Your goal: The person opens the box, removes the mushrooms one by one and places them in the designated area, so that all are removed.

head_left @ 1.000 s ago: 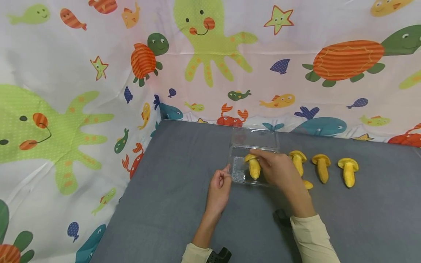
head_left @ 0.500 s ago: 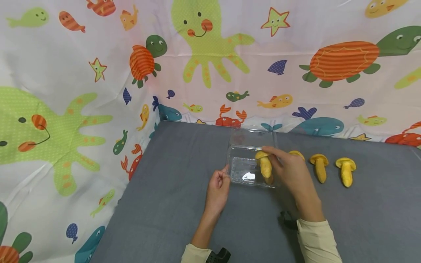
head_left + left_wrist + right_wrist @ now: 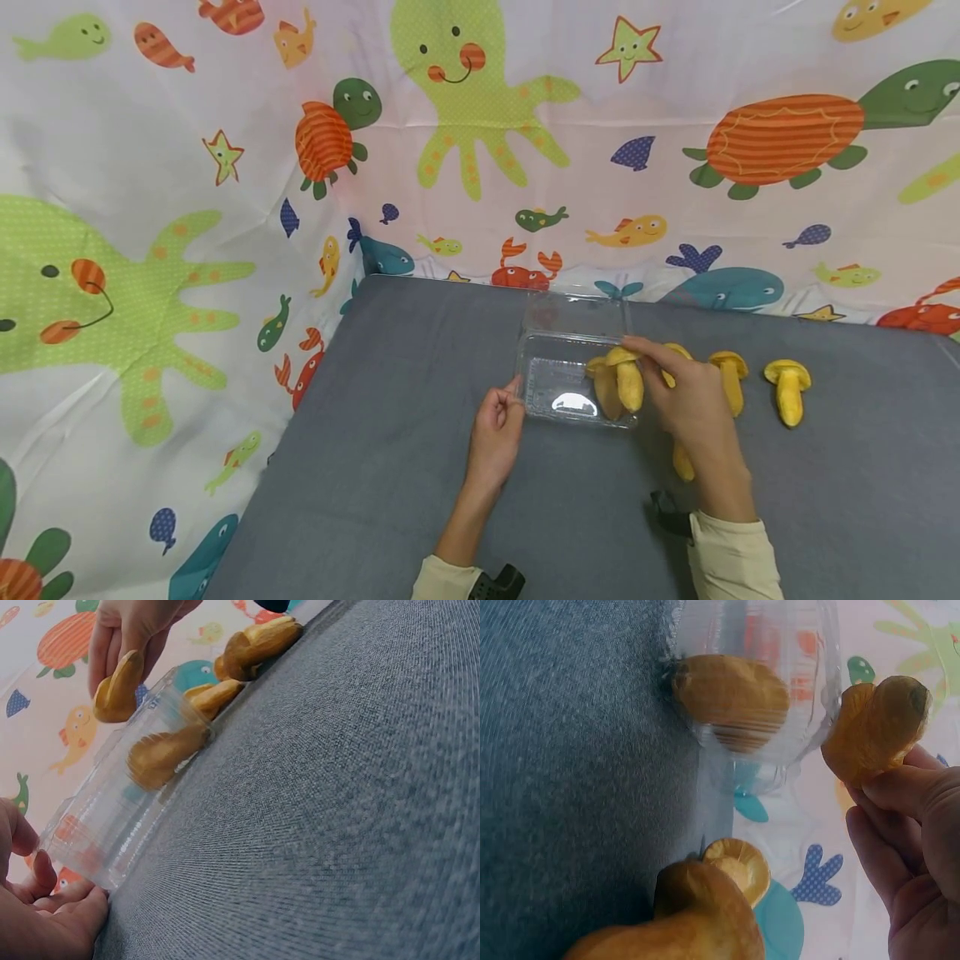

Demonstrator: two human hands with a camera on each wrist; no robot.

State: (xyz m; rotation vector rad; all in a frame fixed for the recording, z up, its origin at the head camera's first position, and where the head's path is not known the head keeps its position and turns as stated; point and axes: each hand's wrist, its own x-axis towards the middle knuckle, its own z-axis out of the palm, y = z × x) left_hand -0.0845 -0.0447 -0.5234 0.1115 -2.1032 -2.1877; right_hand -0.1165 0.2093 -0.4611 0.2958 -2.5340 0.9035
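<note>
My right hand (image 3: 693, 408) pinches a yellow mushroom (image 3: 628, 382) by its cap, above the right end of an open clear plastic clamshell box (image 3: 551, 379). The left wrist view shows this held mushroom (image 3: 120, 690) raised over the box wall, apart from it. Inside the box, at its right end, lies another mushroom (image 3: 606, 390), partly covered in the head view by the held one. The fingers of my left hand (image 3: 497, 433) grip the left edge of the box; the thumb and fingers (image 3: 75, 907) sit at its corner in the left wrist view.
Right of the box, several mushrooms lie on the grey cloth: one (image 3: 789, 392) fully visible, another mushroom (image 3: 729, 379) and a nearer mushroom (image 3: 682, 462) partly behind my right hand. The raised clear lid (image 3: 576, 312) stands near the printed curtain (image 3: 480, 150).
My right hand has moved right with its mushroom, from over the box's middle to its right end. More of the mushroom inside the box now shows. The left hand has stayed at the box edge.
</note>
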